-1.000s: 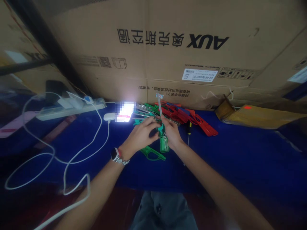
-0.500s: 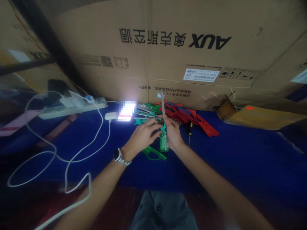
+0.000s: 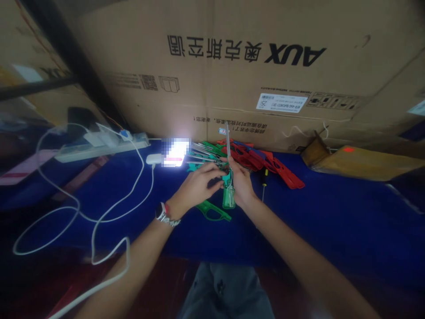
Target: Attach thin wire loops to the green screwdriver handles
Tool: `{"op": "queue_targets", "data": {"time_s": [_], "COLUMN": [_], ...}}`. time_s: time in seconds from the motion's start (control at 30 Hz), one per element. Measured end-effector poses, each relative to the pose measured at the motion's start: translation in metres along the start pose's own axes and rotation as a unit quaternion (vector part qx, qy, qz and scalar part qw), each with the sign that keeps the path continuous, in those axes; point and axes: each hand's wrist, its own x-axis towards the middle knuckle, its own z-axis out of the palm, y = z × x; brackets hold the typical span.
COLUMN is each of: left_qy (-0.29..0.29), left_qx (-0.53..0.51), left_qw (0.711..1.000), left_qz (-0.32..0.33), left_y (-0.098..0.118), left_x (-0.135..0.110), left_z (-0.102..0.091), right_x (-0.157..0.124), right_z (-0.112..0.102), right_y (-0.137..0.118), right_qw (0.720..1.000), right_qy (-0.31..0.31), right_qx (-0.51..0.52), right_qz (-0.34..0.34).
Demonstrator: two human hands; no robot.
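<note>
My right hand (image 3: 243, 184) is wrapped round a green long-nosed lighter (image 3: 228, 198), whose metal tube points up and away from me. Inside its handle a clear part and a thin pale wire show. My left hand (image 3: 202, 181) reaches in from the left, fingertips closed at a teal piece (image 3: 226, 179) in the middle of the lighter; whether it grips that piece is partly hidden. Just below the hands lies a green handle shell (image 3: 213, 212) on the blue table. Behind them is a pile of red lighter shells (image 3: 247, 157) and metal tubes (image 3: 203, 153).
A screwdriver (image 3: 264, 178) with a black and yellow handle lies right of my hands. To the left are a glowing phone (image 3: 176, 153), a power strip (image 3: 102, 148) and looped white cable (image 3: 78, 212). A large cardboard box (image 3: 212, 97) stands behind; a yellowish package (image 3: 365, 164) lies right.
The view has shifted slightly. Both hands remain at the lighter, with the left fingers slightly moved at the teal piece; nothing has been let go.
</note>
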Motion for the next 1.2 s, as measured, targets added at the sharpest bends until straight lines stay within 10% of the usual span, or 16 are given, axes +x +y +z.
{"op": "queue_targets", "data": {"time_s": [0.37, 0.77, 1.2], "left_qy": [0.043, 0.053, 0.032], "left_qx": [-0.101, -0.389, -0.365], "left_qw": [0.992, 0.882, 0.894], "left_qz": [-0.061, -0.26, -0.258], "left_y": [-0.003, -0.01, -0.01], "left_x": [0.003, 0.005, 0.005], "left_z": [-0.004, 0.004, 0.003], "right_x": [-0.002, 0.0, -0.004], "right_z": [-0.005, -0.011, -0.011], "right_y": [-0.008, -0.015, -0.017], "right_qw": [0.997, 0.997, 0.995], "right_qy": [0.0, -0.008, -0.021], "right_qx": [-0.056, -0.066, -0.084], "right_qz": [0.044, 0.044, 0.041]}}
